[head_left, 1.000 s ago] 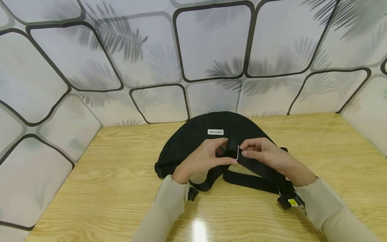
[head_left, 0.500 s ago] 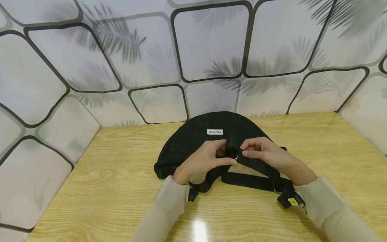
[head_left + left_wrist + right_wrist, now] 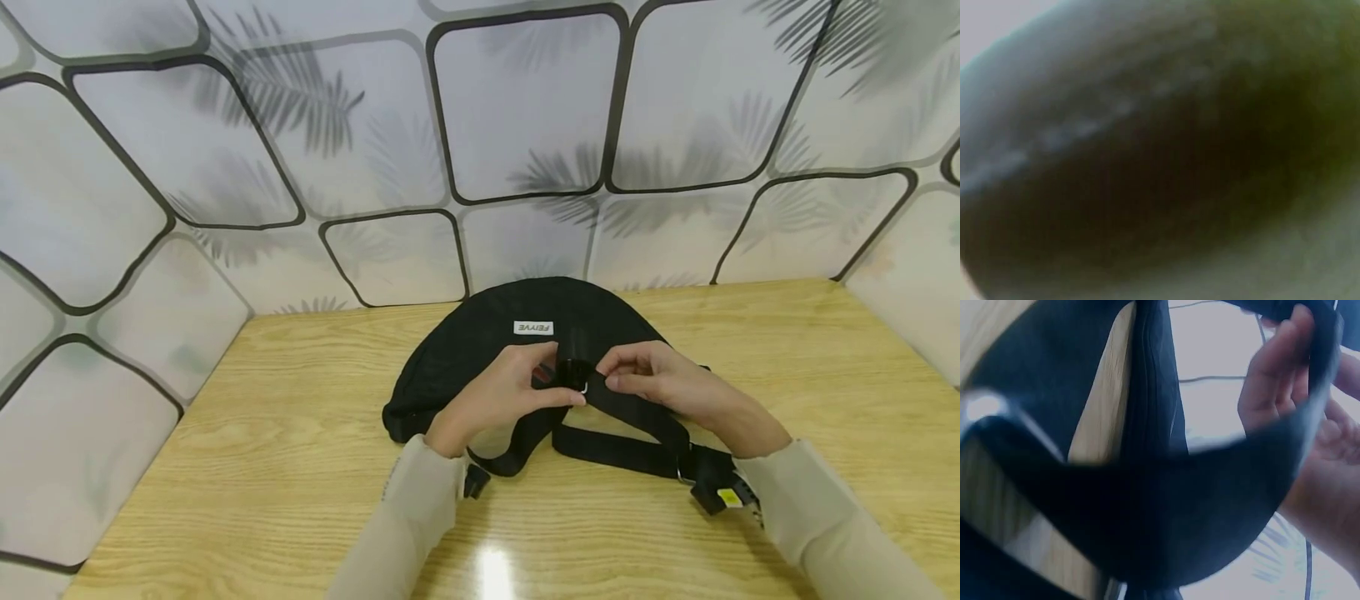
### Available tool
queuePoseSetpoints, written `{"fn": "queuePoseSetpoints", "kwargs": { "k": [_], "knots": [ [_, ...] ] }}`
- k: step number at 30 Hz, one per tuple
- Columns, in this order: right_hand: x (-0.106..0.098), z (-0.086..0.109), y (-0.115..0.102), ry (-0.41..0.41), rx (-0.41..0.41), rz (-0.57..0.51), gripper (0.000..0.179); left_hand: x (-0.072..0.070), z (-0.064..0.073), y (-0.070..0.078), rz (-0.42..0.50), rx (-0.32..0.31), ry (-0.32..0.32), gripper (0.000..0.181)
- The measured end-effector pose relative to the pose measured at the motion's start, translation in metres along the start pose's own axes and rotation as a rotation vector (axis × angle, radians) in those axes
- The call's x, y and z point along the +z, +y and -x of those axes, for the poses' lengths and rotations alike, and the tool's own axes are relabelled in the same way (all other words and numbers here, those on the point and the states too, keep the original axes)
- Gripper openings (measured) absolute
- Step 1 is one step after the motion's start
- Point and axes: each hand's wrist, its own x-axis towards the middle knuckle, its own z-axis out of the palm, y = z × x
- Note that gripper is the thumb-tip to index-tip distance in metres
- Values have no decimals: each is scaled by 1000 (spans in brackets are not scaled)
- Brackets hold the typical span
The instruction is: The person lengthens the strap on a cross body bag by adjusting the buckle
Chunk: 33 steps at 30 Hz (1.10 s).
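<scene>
A black crescent-shaped waist bag [image 3: 480,358] lies on the table with its white label upside down. Over its front, my left hand [image 3: 498,392] pinches a short black strap loop [image 3: 574,354] between thumb and fingers; a bit of bright metal ring [image 3: 585,388] shows at its lower edge. Just right of it, my right hand [image 3: 660,379] pinches the black webbing strap [image 3: 637,412] with thumb and fingertips. In the right wrist view, the strap [image 3: 1179,519] hangs in a wide curve below that hand [image 3: 1310,406]. The left wrist view is a dark blur.
Near the right sleeve lie a metal strap ring [image 3: 684,467] and a black buckle [image 3: 708,497] with a yellow patch. Another black buckle piece [image 3: 476,481] sits beside the left sleeve. The wooden table [image 3: 300,483] backs onto a patterned fabric wall [image 3: 525,108].
The metal edge between my hands shows less than before, and the black loop has turned slightly. The strap and ring on the right have shifted a little left; both hands have barely moved.
</scene>
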Motion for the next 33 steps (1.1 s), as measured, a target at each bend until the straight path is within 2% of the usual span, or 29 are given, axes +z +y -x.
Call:
{"fn": "queuePoseSetpoints", "kwargs": {
  "k": [9, 15, 17, 20, 23, 25, 28, 30, 33],
  "knots": [
    [9, -2, -3, 59, -5, -12, 10, 5, -1, 1, 51, -31, -39, 22],
    [9, 0, -4, 110, -8, -33, 10, 6, 0, -1, 55, -18, -73, 43],
    [9, 0, -5, 116, -7, -42, 13, 7, 0, -1, 33, -7, -77, 45],
    [8, 0, -6, 118, 5, -38, 11, 8, -1, -1, -42, 0, -57, 37],
    [6, 0, -8, 106, 25, -14, 16, 7, -1, 0, -109, -22, -28, 35],
    [6, 1, -11, 88, 23, 22, 29, 7, 0, 0, -140, -40, -19, 36],
    [8, 2, -16, 76, 3, 135, 47, 7, 0, 0, -165, -45, -14, 37],
    [13, 2, -19, 90, -16, 232, 51, 7, 0, 0, -185, -31, -13, 35],
    [20, 1, -22, 128, -22, 352, 48, 7, 0, -1, -205, -3, -19, 30]
  ]
}}
